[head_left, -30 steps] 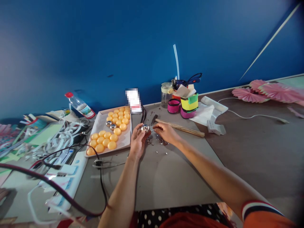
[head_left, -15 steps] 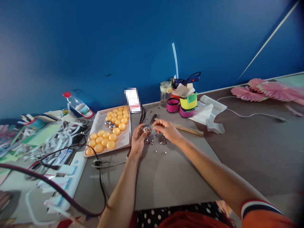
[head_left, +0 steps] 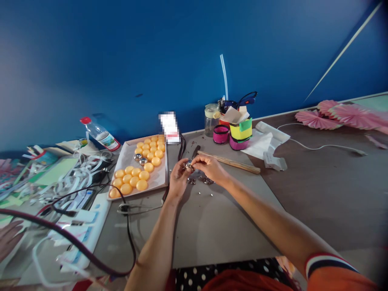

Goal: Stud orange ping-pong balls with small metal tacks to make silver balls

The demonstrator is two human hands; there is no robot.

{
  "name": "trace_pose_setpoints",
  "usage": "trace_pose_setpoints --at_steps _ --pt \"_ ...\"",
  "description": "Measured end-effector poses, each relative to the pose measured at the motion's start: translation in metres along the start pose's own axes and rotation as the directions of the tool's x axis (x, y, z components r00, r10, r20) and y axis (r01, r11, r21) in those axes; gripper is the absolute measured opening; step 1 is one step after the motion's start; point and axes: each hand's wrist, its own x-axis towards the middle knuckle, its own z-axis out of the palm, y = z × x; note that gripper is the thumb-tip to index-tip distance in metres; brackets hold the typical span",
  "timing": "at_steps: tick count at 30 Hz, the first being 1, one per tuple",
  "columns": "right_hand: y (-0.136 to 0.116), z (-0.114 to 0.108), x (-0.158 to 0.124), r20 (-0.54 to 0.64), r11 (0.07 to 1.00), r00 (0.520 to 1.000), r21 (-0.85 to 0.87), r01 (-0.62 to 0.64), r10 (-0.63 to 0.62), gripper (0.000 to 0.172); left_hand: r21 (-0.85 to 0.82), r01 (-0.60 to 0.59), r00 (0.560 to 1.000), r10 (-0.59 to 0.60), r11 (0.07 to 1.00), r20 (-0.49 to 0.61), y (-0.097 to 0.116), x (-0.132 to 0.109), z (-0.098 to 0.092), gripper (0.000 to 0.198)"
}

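Note:
My left hand is closed around a small shiny silver ball, held just above the grey mat. The pinched fingertips of my right hand press against the ball's right side; whatever they hold is too small to make out. A little heap of silver bits lies on the mat under my right hand. Left of my hands a white tray carries several orange balls and two silver ones.
A wooden stick lies behind my right hand. Tape rolls and a tool cup stand by a jar at the blue wall. A power strip, cables, a bottle and paper scraps crowd the left; pink paper fans lie far right.
My right hand rose from the heap of silver bits and came left until its fingertips met the ball. My left hand kept its hold on the ball.

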Motion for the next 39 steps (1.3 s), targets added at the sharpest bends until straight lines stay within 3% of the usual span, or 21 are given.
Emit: trace_pose_setpoints --at_steps 9,17,26,34,39 --pt "-0.003 0.001 0.000 0.005 0.996 0.996 0.030 -0.084 0.084 0.012 0.134 -0.038 0.999 0.039 0.990 -0.007 -0.002 0.001 -0.001 0.037" --pt "-0.012 -0.006 -0.001 0.073 0.990 0.993 -0.109 -0.087 0.096 0.012 0.163 -0.049 0.999 0.047 0.985 0.017 -0.006 0.001 -0.003 0.037" --pt "-0.008 -0.017 0.001 0.164 0.986 0.979 -0.134 -0.096 0.118 0.013 0.229 -0.090 0.996 0.083 0.969 0.039 -0.002 0.001 -0.001 0.034" --pt "-0.010 -0.010 -0.001 0.045 0.955 0.977 -0.227 -0.193 0.208 0.009 0.311 -0.126 0.992 0.120 0.942 0.038 -0.006 -0.001 -0.002 0.033" --pt "-0.005 -0.005 -0.002 -0.015 0.964 0.984 -0.203 -0.174 0.175 0.005 0.370 -0.186 0.983 0.175 0.910 0.064 -0.007 -0.001 -0.004 0.030"
